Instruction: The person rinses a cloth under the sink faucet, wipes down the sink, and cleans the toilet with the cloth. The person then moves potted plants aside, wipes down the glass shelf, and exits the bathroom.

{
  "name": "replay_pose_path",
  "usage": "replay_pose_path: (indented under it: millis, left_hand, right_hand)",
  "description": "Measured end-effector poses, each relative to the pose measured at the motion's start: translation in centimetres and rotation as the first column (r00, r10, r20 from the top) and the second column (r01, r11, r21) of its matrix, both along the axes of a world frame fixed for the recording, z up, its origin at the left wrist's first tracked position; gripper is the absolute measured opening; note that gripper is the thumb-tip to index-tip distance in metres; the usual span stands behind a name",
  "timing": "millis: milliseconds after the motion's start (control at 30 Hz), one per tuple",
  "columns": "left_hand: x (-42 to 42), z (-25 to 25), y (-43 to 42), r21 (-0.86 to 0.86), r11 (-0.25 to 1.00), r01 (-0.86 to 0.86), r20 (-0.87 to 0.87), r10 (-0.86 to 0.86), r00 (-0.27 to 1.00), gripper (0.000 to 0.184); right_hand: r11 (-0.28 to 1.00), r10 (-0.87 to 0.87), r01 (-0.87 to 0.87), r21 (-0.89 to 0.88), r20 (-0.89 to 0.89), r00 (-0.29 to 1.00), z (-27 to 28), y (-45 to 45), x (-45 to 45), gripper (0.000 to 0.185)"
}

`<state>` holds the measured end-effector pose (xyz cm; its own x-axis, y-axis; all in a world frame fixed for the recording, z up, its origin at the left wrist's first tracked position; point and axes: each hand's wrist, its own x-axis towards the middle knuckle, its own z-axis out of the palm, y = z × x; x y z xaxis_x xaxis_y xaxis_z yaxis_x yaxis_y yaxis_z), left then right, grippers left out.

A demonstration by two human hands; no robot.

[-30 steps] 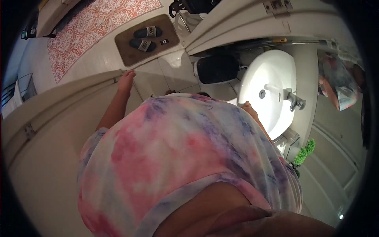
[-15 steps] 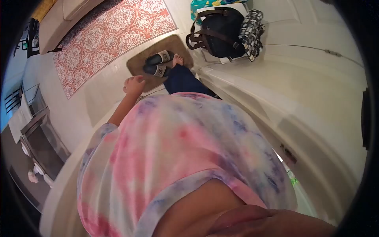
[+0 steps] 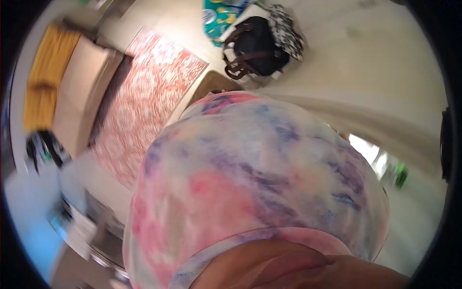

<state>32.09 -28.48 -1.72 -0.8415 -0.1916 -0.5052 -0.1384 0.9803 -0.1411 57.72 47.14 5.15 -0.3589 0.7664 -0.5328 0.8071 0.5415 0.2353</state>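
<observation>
Neither of my hands shows in the head view now. The tie-dye shirt point(image 3: 250, 173) in pink, white and purple fills the middle of the view and hides what lies below it. Ahead of the shirt, a strip of the brown mat point(image 3: 210, 83) is visible. A black bag point(image 3: 257, 45) with dark brown straps stands beyond the mat, and a black-and-white patterned cloth item point(image 3: 285, 31) lies against its right side.
A red-and-white patterned rug point(image 3: 144, 91) covers the floor at the left. Past it is a beige couch-like piece point(image 3: 79, 91) with a yellow cover point(image 3: 50, 72). A pale door or wall point(image 3: 356, 62) rises at the right. A teal patterned bag point(image 3: 216, 21) is at the top.
My left hand, empty-looking beside the shirt before, has gone out of view. The body and camera have turned and shifted, blurring the picture. The slippers and bare foot are now almost fully hidden.
</observation>
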Motion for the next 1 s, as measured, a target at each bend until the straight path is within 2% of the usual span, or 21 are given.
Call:
replay_pose_path:
  millis: [100,133,200,267,333,367,467,500,533,600,667,833,867,900,933,1000]
  left_hand:
    - [-10.1,1.4,-2.6,-0.011,0.972,0.236,-0.048,-0.236,0.971,0.041]
    - [-13.7,1.9,-2.5,-0.017,0.948,0.319,-0.063,-0.320,0.945,0.041]
    - [-20.5,2.9,-1.7,-0.028,0.876,0.482,-0.083,-0.483,0.872,0.040]
    - [-25.9,3.2,0.4,-0.037,0.790,0.612,-0.087,-0.612,0.786,0.040]
    - [-29.8,3.2,3.4,-0.040,0.703,0.710,-0.079,-0.710,0.699,0.040]
    - [-31.1,3.0,4.6,-0.039,0.665,0.746,-0.081,-0.746,0.661,0.040]
    - [-33.4,2.4,8.2,-0.028,0.544,0.839,-0.087,-0.837,0.540,0.039]
    - [-33.7,2.1,9.4,-0.022,0.509,0.860,-0.089,-0.858,0.506,0.039]
    - [-33.9,2.0,10.8,-0.014,0.472,0.882,-0.097,-0.878,0.468,0.039]
    - [-34.0,1.6,13.4,0.018,0.391,0.920,-0.120,-0.913,0.390,0.039]
    - [-33.4,1.1,16.6,0.059,0.306,0.950,-0.170,-0.935,0.311,0.039]
    - [-31.0,2.3,26.0,0.173,0.111,0.979,-0.309,-0.937,0.161,0.038]
    - [-29.4,4.2,28.1,0.208,0.149,0.967,-0.282,-0.937,0.205,0.038]
    - [-31.0,2.7,28.9,0.214,0.026,0.976,-0.345,-0.933,0.100,0.039]
    - [-28.7,5.1,30.6,0.174,0.118,0.978,-0.341,-0.924,0.173,0.039]
    - [-26.9,7.4,32.9,0.119,0.190,0.975,-0.352,-0.910,0.220,0.037]
  right_hand:
    - [0.954,-0.274,0.279,0.109,-0.063,0.960,-1.5,-6.0,5.8,0.051]
    - [0.880,-0.451,0.452,0.143,-0.045,0.891,-2.2,-8.7,6.1,0.042]
    - [0.776,-0.454,0.593,0.213,-0.464,0.761,-8.5,-15.6,10.0,0.047]
    - [0.782,-0.612,0.623,-0.031,-0.227,0.757,-9.7,-22.5,11.5,0.048]
    - [0.853,-0.372,0.399,-0.336,0.144,0.917,-7.5,-28.9,11.3,0.047]
    - [0.803,-0.323,0.421,-0.421,0.286,0.902,-9.7,-31.8,12.7,0.049]
    - [0.725,0.082,0.140,-0.675,0.285,0.955,-12.1,-40.9,16.4,0.026]
    - [0.709,0.077,0.150,-0.689,0.288,0.954,-12.3,-43.2,17.0,0.026]
    - [0.708,-0.007,0.236,-0.666,0.328,0.945,-12.3,-45.1,17.1,0.025]
    - [0.668,-0.272,0.483,-0.567,0.418,0.867,-12.0,-48.0,16.6,0.025]
    - [0.602,-0.475,0.647,-0.468,0.441,0.761,-12.2,-49.1,16.0,0.024]
    - [0.513,-0.658,0.727,-0.457,0.335,0.675,-11.8,-43.8,14.9,0.024]
    - [0.500,-0.680,0.731,-0.464,0.313,0.664,-11.6,-41.8,14.6,0.024]
    - [0.486,-0.700,0.733,-0.476,0.289,0.653,-11.3,-39.8,14.2,0.024]
    - [0.465,-0.724,0.741,-0.484,0.274,0.633,-11.3,-37.8,14.0,0.025]
    - [0.382,-0.799,0.763,-0.521,0.229,0.556,-11.2,-34.0,13.3,0.033]
